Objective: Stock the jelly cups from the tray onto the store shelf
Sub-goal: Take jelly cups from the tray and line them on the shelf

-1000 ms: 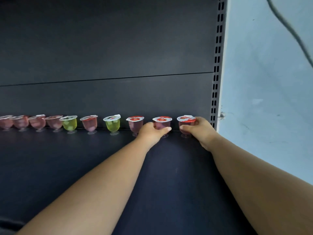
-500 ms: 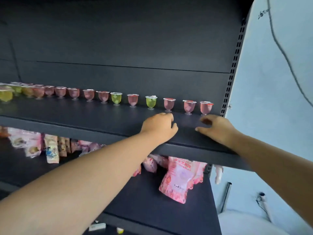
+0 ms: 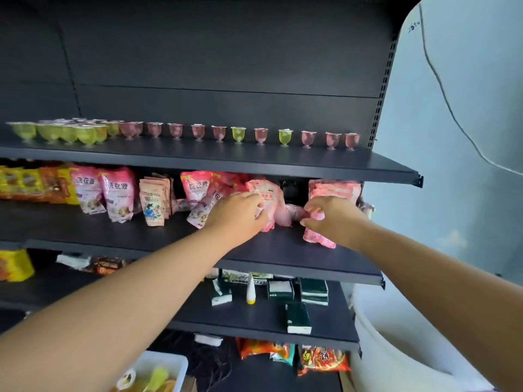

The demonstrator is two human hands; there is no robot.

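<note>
Top shelf (image 3: 311,165): jelly cups (image 3: 260,136) stand upright in a single row along the back edge, running to the right end. Mostly pink, two green among them; toward the left end a denser cluster of green cups (image 3: 65,132). The rightmost two pink cups stand just beside each other, near the slotted upright (image 3: 380,94).

Both hands are off that shelf, in front of the shelf below. Left hand (image 3: 236,215): fingers loosely curled, nothing in its grip, in front of pink snack bags (image 3: 266,199) near the middle of the second shelf (image 3: 283,250); contact with the bags cannot be told. Right hand (image 3: 329,219): fingers bent, hovering before another pink bag (image 3: 334,190) near the right end; grip holds nothing that can be made out.

Further left on the second shelf: more pink pouches (image 3: 117,193), yellow-orange packs (image 3: 28,182).

Third shelf: dark green boxes (image 3: 298,318), a small white bottle (image 3: 250,290).

Bottom left edge of view: white tray (image 3: 169,360) with jelly cups inside, partly cut off.
</note>
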